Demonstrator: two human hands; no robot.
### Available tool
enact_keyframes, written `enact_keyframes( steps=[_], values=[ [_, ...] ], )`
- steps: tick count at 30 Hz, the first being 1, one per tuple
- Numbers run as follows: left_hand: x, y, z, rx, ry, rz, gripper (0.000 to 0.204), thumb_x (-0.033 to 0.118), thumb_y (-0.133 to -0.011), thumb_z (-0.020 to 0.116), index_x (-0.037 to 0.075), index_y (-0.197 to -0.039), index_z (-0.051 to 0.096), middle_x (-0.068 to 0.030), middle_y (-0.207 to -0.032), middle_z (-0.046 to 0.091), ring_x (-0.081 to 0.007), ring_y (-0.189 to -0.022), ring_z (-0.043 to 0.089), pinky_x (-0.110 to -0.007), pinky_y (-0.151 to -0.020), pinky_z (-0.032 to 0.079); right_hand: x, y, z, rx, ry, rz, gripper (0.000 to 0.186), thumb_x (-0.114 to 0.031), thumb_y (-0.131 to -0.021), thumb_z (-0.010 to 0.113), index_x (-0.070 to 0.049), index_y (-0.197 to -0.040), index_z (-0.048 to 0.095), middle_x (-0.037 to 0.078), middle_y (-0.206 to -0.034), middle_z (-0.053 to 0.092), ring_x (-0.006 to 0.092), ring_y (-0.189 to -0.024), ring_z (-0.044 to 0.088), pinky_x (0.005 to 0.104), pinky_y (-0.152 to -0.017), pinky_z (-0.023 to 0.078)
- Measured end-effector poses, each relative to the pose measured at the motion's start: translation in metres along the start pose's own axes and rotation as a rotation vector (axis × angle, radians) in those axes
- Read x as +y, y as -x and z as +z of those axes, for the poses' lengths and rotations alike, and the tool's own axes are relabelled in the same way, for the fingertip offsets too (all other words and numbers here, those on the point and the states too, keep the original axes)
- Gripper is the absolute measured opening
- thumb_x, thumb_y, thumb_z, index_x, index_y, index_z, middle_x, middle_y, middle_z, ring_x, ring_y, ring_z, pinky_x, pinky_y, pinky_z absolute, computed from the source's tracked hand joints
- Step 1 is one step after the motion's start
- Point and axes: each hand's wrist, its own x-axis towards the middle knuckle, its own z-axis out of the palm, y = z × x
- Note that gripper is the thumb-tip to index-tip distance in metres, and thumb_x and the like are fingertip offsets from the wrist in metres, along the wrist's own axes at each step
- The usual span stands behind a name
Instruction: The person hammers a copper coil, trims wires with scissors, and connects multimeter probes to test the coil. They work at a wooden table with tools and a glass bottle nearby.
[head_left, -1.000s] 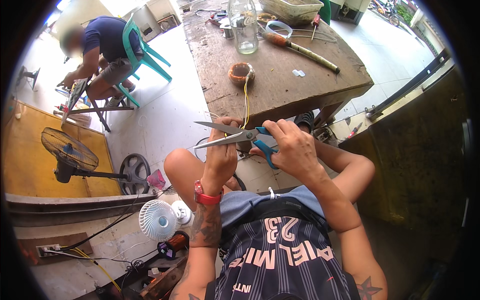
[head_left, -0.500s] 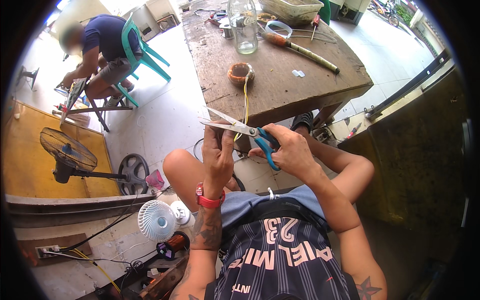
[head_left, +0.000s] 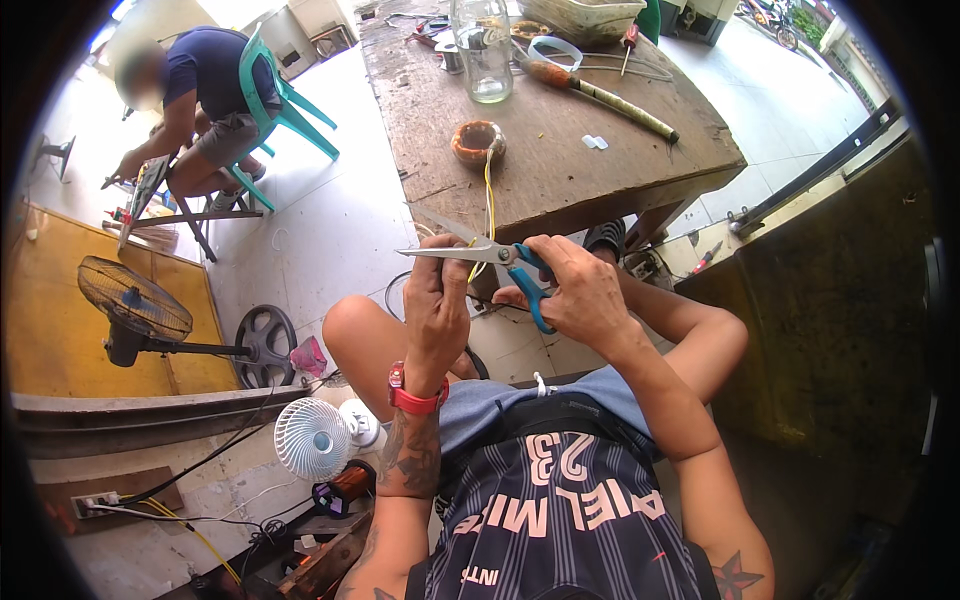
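Blue-handled scissors (head_left: 528, 296) are gripped by my right hand (head_left: 588, 292), with fingers through the handle loops and the blades apart, pointing left. Yellow and white wires (head_left: 489, 205) run down from a copper wire coil (head_left: 478, 146) near the table's front edge and pass by the blades. My left hand (head_left: 437, 312) is closed, fingers pinched on the wire ends just below the blades. Exactly where the blades meet the wires is hard to make out.
On the wooden table (head_left: 560, 180) are a glass bottle (head_left: 485, 60), a soldering iron (head_left: 600, 100), a red screwdriver (head_left: 629, 45) and a plastic tub (head_left: 585, 18). Two fans, a small white one (head_left: 312, 440) and a black one (head_left: 130, 300), stand left. A person (head_left: 205, 90) sits far left.
The scissor blades have spread a little wider. The coil has shifted slightly left and up in view, and a loop of wire now shows above my left fingers.
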Motion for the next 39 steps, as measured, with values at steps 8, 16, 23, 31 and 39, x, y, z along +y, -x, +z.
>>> enact_keyframes(
  steps=[8,16,23,31,39],
  values=[
    [0.0,-0.004,0.005,0.008,0.016,0.02,0.019,0.015,-0.11,0.051,-0.001,-0.117,0.06,-0.0011,-0.093,0.063,-0.0042,-0.078,0.053,-0.019,-0.066,0.042,0.005,-0.001,0.002,-0.04,-0.084,0.015,0.06,-0.048,-0.077,0.089,-0.001,-0.108,0.066,0.012,-0.086,0.068,0.0244,-0.07,0.067,0.0367,-0.066,0.055],
    [-0.019,-0.005,0.004,0.055,0.235,0.024,0.017,-0.001,-0.095,0.075,0.0,-0.098,0.059,-0.003,-0.09,0.073,-0.0002,-0.082,0.062,-0.015,-0.068,0.047,-0.004,0.006,0.003,-0.311,-0.457,0.362,0.063,-0.057,-0.077,0.088,-0.002,-0.103,0.068,0.006,-0.069,0.062,0.0165,-0.062,0.057,0.0326,-0.063,0.048],
    [-0.022,-0.002,0.015,0.167,0.166,0.129,0.016,0.001,-0.096,0.075,0.0,-0.095,0.059,-0.004,-0.087,0.074,0.0008,-0.077,0.06,-0.015,-0.063,0.045,-0.003,0.006,0.017,-0.158,-0.398,0.428,0.063,-0.056,-0.077,0.088,-0.003,-0.099,0.064,0.005,-0.067,0.058,0.0164,-0.062,0.055,0.0327,-0.061,0.047],
    [-0.015,-0.006,0.008,0.197,0.135,0.05,0.018,0.006,-0.096,0.077,0.001,-0.099,0.059,0.0032,-0.078,0.066,0.0001,-0.066,0.052,-0.015,-0.059,0.04,0.028,-0.009,-0.023,0.048,-0.134,0.465,0.056,-0.03,-0.084,0.088,-0.002,-0.121,0.058,0.008,-0.081,0.066,0.0153,-0.074,0.065,0.0348,-0.067,0.052],
    [-0.022,-0.01,-0.003,0.154,0.344,0.001,0.009,0.013,-0.106,0.059,0.005,-0.108,0.06,0.0028,-0.091,0.056,-0.0015,-0.075,0.045,-0.019,-0.063,0.037,0.072,-0.015,-0.072,0.108,-0.197,0.428,0.048,-0.008,-0.096,0.068,-0.004,-0.143,0.055,0.011,-0.101,0.071,0.0191,-0.087,0.071,0.0319,-0.08,0.056]
  ],
)
